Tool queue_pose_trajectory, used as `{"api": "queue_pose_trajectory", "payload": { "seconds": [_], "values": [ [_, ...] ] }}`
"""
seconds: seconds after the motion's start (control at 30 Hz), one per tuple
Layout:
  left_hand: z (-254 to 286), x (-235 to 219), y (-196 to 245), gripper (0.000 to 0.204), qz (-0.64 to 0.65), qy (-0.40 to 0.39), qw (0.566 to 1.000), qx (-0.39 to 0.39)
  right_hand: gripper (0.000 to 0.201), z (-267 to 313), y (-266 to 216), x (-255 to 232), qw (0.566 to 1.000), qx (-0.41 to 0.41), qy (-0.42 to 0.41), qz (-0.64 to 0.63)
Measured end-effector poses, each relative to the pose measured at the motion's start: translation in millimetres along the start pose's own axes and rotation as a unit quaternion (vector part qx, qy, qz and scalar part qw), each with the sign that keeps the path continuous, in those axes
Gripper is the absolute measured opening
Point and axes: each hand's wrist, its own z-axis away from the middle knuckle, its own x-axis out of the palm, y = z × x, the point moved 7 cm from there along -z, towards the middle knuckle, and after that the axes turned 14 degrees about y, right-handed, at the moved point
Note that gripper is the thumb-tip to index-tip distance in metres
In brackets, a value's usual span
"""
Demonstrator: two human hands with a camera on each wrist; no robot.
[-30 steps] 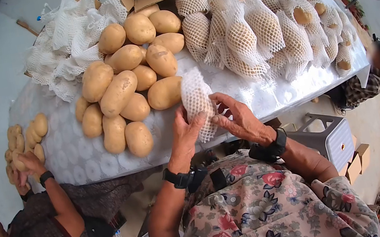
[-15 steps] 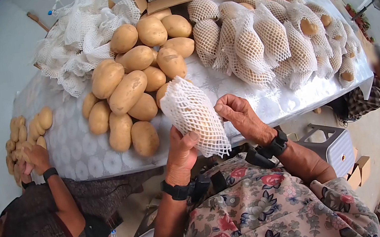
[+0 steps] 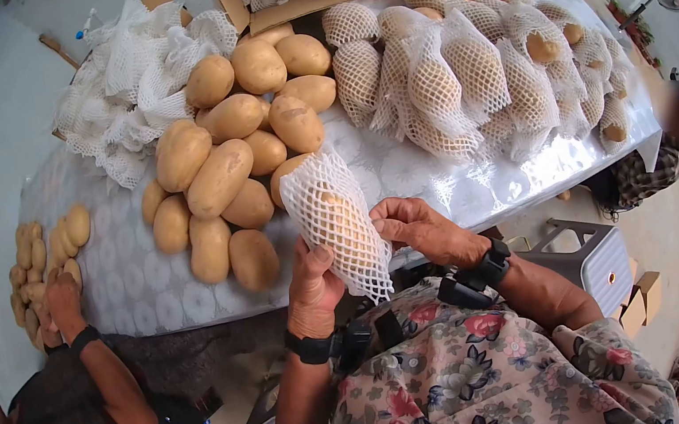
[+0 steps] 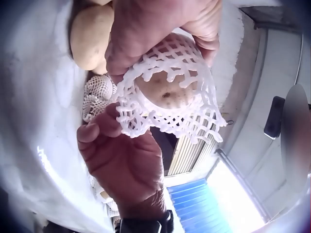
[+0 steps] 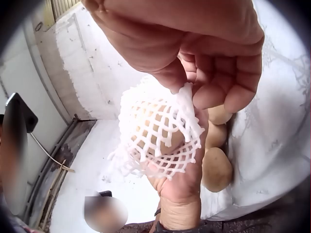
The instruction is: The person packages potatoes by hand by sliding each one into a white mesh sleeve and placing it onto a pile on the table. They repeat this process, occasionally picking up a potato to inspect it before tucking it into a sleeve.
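A potato in a white foam net sleeve [image 3: 333,226] is held upright over the table's front edge. My left hand [image 3: 309,284] grips it from the left, thumb across the near side. In the left wrist view the bare end of the potato [image 4: 167,94] shows inside the net's open, ragged mouth. With thumb and fingertip, my right hand [image 3: 428,233] pinches the edge of the foam net [image 5: 163,128] on its right side. Beyond the left hand lies a pile of bare potatoes [image 3: 222,178].
Loose foam nets [image 3: 129,81] are heaped at the back left. Netted potatoes [image 3: 504,68] cover the right side of the table. Cardboard boxes [image 3: 306,11] stand behind. At the far left, another person's hand [image 3: 63,303] touches more potatoes. A grey stool [image 3: 581,257] is at the right.
The netted potato has shifted left and tilted, turning its wider side up. My right hand has moved from beside the net to pinching its edge.
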Motion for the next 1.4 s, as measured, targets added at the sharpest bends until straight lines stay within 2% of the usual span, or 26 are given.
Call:
{"api": "queue_pose_trajectory", "payload": {
  "seconds": [0.13,0.23,0.27,0.37,0.4,0.43,0.5,0.53,0.6,0.7,0.8,0.9,0.97,1.0,1.03,1.07,1.1,1.13,1.2,1.23,1.3,1.4],
  "values": [
    [-4.5,-8.0,-6.8,0.077,0.003,0.027,1.0,-0.011,0.022,-14.0,18.1,-6.9,0.998,0.033,-0.036,0.045],
    [-3.3,-2.7,5.6,0.077,-0.034,0.046,0.997,0.049,0.024,-14.4,0.5,-21.9,0.979,-0.113,0.107,0.131],
    [-4.1,1.8,9.6,0.074,-0.031,0.033,0.997,0.06,0.025,-12.2,-1.8,-27.5,0.982,-0.098,0.137,0.086],
    [-5.6,9.3,19.2,0.07,-0.11,0.071,0.978,0.164,0.026,0.4,-27.3,-21.2,0.979,-0.153,0.135,0.024],
    [-6.9,9.9,17.6,0.068,-0.126,0.07,0.973,0.18,0.03,3.5,-32.0,-13.6,0.975,-0.177,0.107,0.079],
    [-9.2,9.9,12.0,0.069,-0.12,0.069,0.976,0.17,0.047,7.2,-33.9,-6.8,0.969,-0.188,0.094,0.127],
    [-11.2,14.1,0.4,0.069,-0.107,0.065,0.981,0.15,0.061,12.1,-38.5,15.2,0.976,-0.186,0.033,0.109],
    [-7.4,23.2,-1.5,0.071,-0.086,0.059,0.986,0.131,0.065,11.5,-33.9,12.9,0.979,-0.174,0.03,0.104],
    [-9.1,27.0,-2.4,0.072,-0.094,0.045,0.984,0.144,0.073,8.0,-25.6,8.8,0.984,-0.148,0.021,0.095],
    [-12.7,31.0,-9.9,0.074,-0.088,0.048,0.987,0.124,0.079,18.0,-39.6,15.0,0.981,-0.178,0.002,0.077],
    [-19.1,30.8,-23.3,0.073,-0.074,0.041,0.993,0.077,0.084,19.9,-51.9,11.9,0.98,-0.176,0.013,0.09],
    [-22.4,33.5,-31.9,0.07,-0.072,0.01,0.996,0.053,0.086,14.0,-44.2,-5.9,0.975,-0.152,0.092,0.132],
    [-26.6,35.6,-33.8,0.069,-0.066,-0.018,0.997,0.046,0.086,9.8,-41.0,-14.8,0.98,-0.102,0.097,0.14],
    [-26.2,38.2,-30.0,0.066,-0.1,-0.028,0.991,0.082,0.086,8.2,-41.1,-20.1,0.981,-0.076,0.1,0.145],
    [-25.5,41.6,-26.1,0.062,-0.134,-0.039,0.983,0.119,0.084,7.5,-49.1,-26.4,0.983,-0.088,0.109,0.115],
    [-24.2,43.8,-22.7,0.059,-0.167,-0.048,0.972,0.156,0.082,7.3,-58.9,-33.8,0.984,-0.099,0.118,0.085],
    [-24.5,36.9,-19.5,0.054,-0.27,-0.03,0.942,0.199,0.08,7.4,-70.1,-42.6,0.985,-0.109,0.126,0.055],
    [-25.0,23.5,-15.5,0.05,-0.371,-0.011,0.898,0.238,0.078,6.3,-87.7,-57.3,0.979,-0.115,0.145,0.082],
    [-21.3,0.5,-12.1,0.033,-0.531,0.048,0.774,0.34,0.075,8.0,-138.8,-86.9,0.947,-0.19,0.222,0.135],
    [-19.6,-7.0,-12.7,0.032,-0.549,0.041,0.74,0.387,0.073,6.8,-164.6,-99.4,0.932,-0.25,0.224,0.135],
    [-14.0,-15.7,-13.7,0.032,-0.579,0.03,0.663,0.474,0.078,5.5,-216.3,-118.5,0.895,-0.308,0.25,0.202],
    [-7.6,-0.5,-21.6,0.024,-0.638,0.025,0.588,0.496,0.076,-20.6,-261.9,-167.1,0.83,-0.343,0.318,0.304]
  ]
}}
